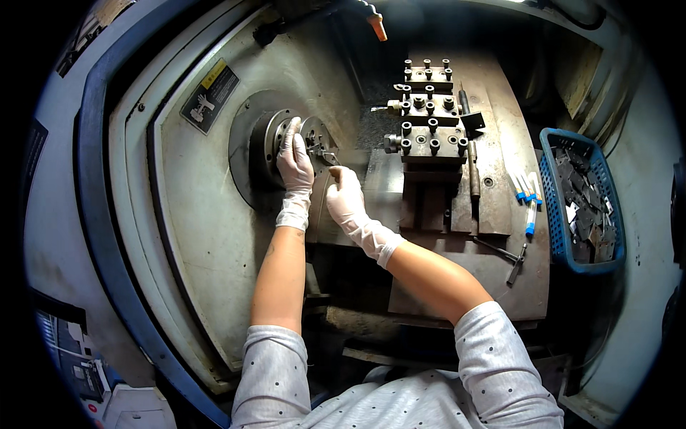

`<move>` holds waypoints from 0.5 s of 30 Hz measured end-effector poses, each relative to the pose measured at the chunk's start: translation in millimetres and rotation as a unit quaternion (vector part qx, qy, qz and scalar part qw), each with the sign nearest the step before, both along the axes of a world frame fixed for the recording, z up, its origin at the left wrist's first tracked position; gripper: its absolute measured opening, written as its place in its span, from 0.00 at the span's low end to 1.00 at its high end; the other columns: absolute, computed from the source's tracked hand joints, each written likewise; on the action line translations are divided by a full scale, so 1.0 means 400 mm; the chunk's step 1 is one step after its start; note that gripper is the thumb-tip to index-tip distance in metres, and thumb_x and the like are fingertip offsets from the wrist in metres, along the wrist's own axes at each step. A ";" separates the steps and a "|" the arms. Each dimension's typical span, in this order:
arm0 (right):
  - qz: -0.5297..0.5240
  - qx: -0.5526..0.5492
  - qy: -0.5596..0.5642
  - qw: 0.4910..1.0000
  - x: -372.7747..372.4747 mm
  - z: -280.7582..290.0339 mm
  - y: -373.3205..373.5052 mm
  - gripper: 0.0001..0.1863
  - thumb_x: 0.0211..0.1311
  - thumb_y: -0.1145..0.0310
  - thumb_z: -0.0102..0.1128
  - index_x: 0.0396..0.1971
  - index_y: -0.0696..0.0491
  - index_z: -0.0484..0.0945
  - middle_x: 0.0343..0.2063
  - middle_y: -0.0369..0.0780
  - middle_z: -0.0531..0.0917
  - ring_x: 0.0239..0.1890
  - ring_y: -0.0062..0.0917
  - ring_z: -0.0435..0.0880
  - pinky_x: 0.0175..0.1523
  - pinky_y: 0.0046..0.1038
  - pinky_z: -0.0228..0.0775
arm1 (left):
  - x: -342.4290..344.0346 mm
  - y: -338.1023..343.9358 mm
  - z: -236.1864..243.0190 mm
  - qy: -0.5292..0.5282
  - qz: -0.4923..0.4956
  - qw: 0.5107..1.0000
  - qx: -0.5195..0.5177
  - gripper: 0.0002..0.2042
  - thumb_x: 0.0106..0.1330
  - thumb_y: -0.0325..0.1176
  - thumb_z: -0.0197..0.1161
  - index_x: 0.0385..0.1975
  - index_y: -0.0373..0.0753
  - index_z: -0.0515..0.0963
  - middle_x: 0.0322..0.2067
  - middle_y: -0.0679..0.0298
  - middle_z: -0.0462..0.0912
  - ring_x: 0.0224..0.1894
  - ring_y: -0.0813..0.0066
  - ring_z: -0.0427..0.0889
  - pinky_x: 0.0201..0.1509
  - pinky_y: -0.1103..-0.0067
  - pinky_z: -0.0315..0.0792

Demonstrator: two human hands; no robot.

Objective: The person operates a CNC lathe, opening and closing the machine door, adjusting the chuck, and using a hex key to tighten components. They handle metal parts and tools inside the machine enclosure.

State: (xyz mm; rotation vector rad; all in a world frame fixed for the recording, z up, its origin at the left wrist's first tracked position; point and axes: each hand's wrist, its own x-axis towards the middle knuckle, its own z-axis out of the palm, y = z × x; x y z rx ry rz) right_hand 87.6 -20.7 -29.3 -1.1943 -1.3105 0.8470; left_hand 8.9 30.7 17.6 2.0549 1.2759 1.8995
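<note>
My left hand (294, 166), in a thin white glove, lies against the front of a round lathe chuck (269, 143). Its fingers point up along the chuck's face, stretched out and not wrapped around anything. At the chuck's right side is my right hand (345, 196), gloved too, with its thumb and fingers pinched together. A small shiny metal piece (329, 156) shows just beyond those fingertips, close to the chuck's jaws. Its exact shape is too small to make out, and the fingers partly hide where they meet it.
Right of the chuck, several tool holders (433, 143) with upright bolts stand on the metal slide. A T-handled wrench (517, 263) and blue-capped tubes (531, 218) lie beside them. A blue basket (547, 171) of flat metal pieces stands far right. An orange-tipped nozzle (377, 27) hangs above.
</note>
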 end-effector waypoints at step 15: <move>0.014 -0.017 0.064 0.998 0.006 -0.034 0.066 0.16 0.42 0.74 0.41 0.37 0.55 0.64 0.34 0.45 0.70 0.38 0.34 0.67 0.44 0.28 0.57 | 0.001 0.005 -0.001 0.018 0.022 1.000 -0.005 0.13 0.57 0.30 0.37 0.39 0.32 0.65 0.36 0.56 0.70 0.40 0.71 0.69 0.44 0.82 0.60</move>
